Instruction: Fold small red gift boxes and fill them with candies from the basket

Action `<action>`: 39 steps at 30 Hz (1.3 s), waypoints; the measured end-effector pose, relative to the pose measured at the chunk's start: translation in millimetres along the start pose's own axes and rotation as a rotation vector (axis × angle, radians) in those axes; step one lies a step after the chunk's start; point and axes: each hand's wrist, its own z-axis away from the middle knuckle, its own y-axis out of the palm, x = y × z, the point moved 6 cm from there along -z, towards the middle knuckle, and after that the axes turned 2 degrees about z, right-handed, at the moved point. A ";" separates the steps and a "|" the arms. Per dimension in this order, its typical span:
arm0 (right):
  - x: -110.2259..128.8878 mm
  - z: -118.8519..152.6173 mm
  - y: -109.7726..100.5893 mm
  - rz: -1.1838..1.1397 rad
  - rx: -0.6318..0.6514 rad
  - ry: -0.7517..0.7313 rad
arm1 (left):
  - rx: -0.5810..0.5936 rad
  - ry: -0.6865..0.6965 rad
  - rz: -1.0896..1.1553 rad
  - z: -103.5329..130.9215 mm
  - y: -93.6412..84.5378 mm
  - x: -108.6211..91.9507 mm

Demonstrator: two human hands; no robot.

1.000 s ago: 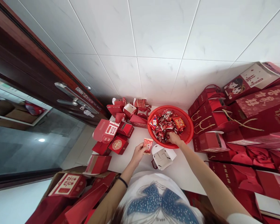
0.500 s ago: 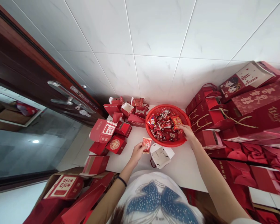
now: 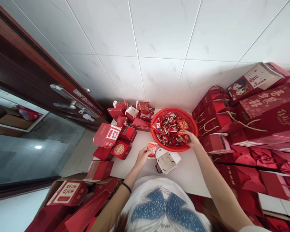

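Observation:
My left hand (image 3: 142, 157) pinches a small red and gold packet (image 3: 152, 150) over the white table (image 3: 132, 164). Just right of that packet stands an open box (image 3: 168, 161), its pale inside facing up and a red cord at its left side. My right hand (image 3: 190, 139) is inside the right part of a red plastic basket (image 3: 196, 124), its fingers closed round small red wrapped sweets (image 3: 185, 138). Many red wrapped sweets fill the basket. An orange-red packet (image 3: 183, 124) lies on them, just above my right fingers.
Small red boxes (image 3: 120, 149) cluster at the table's left. Red gift bags (image 3: 212, 119) and boxes are stacked at the right. At lower left, a carton holds more red boxes (image 3: 67, 193). A dark wooden door (image 3: 26, 74) with a handle is at far left, a tiled wall behind.
My right hand has moved slightly left and down in the basket, off the orange-red packet, and now grips red sweets. My left hand keeps its packet in the same place.

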 end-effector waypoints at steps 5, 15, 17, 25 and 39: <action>-6.3 -7.0 11.2 0.356 -0.044 0.009 | -0.007 -0.010 0.005 1.7 1.6 -1.5; -18.9 -13.1 32.5 0.888 -0.171 0.104 | -0.012 -0.023 0.032 5.5 2.6 -5.2; -17.6 -12.1 32.7 0.924 -0.171 0.114 | -0.014 -0.016 0.029 6.1 1.1 -5.3; -2.6 -1.4 33.5 0.822 -0.156 0.066 | -0.008 -0.027 0.017 2.6 0.4 -2.1; -14.1 100.0 68.8 0.313 0.166 -0.052 | 0.105 -0.023 0.020 2.7 18.1 -4.8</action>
